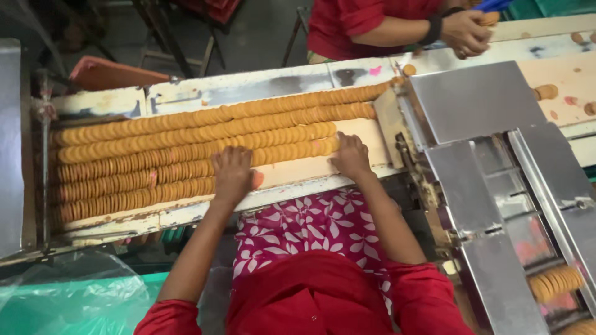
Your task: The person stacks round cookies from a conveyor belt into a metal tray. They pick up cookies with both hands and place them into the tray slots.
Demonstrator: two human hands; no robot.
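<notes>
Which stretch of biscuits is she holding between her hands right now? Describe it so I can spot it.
Find the long cream tray packed with biscuit rows. The held stretch of biscuits is in the fourth row from the far side, between the left hand and right hand. Rows nearer her stop short at her left hand.

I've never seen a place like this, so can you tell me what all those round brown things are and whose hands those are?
This picture comes from a camera worn on a person's head, looking down at their own two hands. The round brown things are biscuits, standing on edge in long rows on a pale tray. The left hand rests on the near rows, and the right hand presses against the end of a row. Neither hand has lifted anything; both just touch the biscuits. To the right is a shiny metal machine with slanted plates, and a short stack of biscuits sits in one of its channels. At the top, another person in red works across the table; their hand is near more biscuits.
</notes>
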